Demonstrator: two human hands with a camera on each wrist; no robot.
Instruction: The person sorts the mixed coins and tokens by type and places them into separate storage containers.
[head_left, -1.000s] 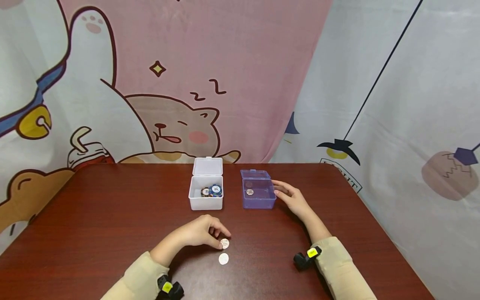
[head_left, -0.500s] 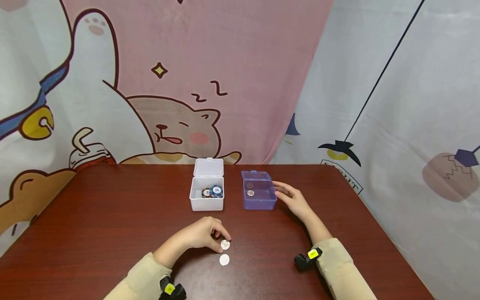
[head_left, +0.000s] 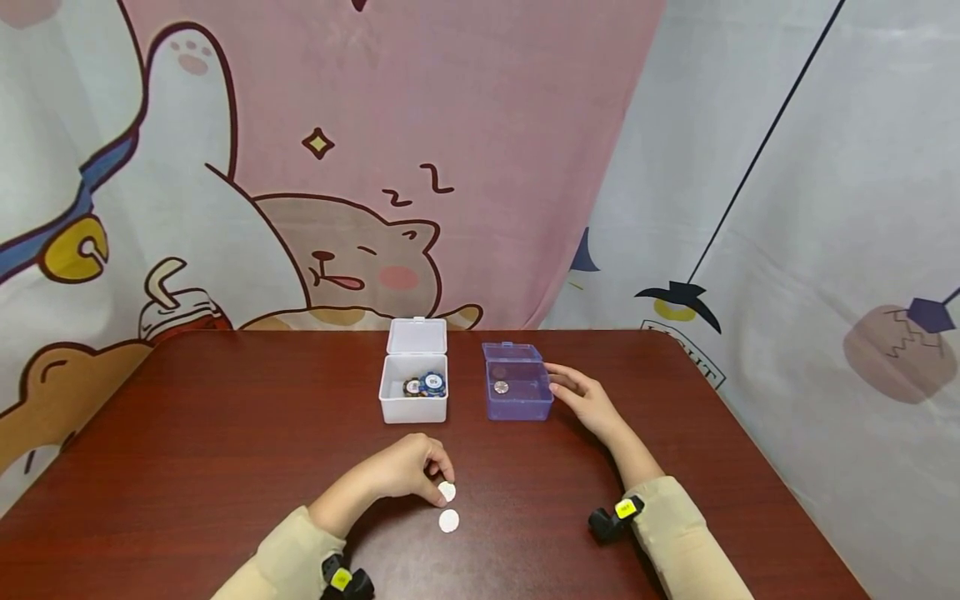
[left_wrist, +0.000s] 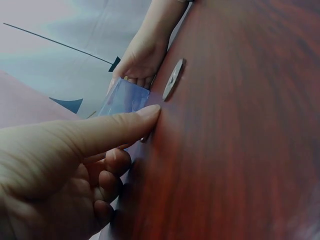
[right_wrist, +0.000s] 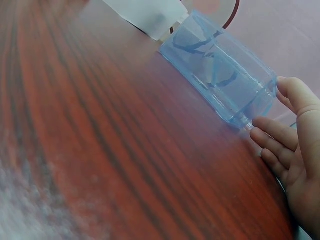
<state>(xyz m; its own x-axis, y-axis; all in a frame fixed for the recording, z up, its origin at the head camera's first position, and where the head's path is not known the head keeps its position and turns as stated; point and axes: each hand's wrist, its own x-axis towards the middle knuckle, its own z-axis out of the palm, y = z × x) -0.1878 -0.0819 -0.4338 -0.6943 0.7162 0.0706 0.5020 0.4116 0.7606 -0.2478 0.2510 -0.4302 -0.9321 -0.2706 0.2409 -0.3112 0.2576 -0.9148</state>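
Note:
My left hand (head_left: 405,468) is over the table's near middle, its thumb and fingers pinching a silver coin (head_left: 447,492) by its edge; in the left wrist view only a sliver of that coin shows under the thumb. A second silver coin (head_left: 448,521) lies flat on the wood just nearer, also seen as a tilted disc (left_wrist: 174,80) in that view. My right hand (head_left: 588,404) rests with relaxed fingers against the right side of a see-through blue box (right_wrist: 217,72). The box's lid is raised, and a coin (head_left: 501,387) lies inside.
Left of the blue box stands a white box (head_left: 414,409) with its lid up and several poker chips (head_left: 432,383) inside. Both boxes are on a brown wooden table (head_left: 247,433). A cartoon-print curtain (head_left: 480,167) hangs behind the table's far edge.
The coin at my left fingertips has shifted slightly left and tilted, with the fingers closing on it. My right hand keeps its place at the blue box.

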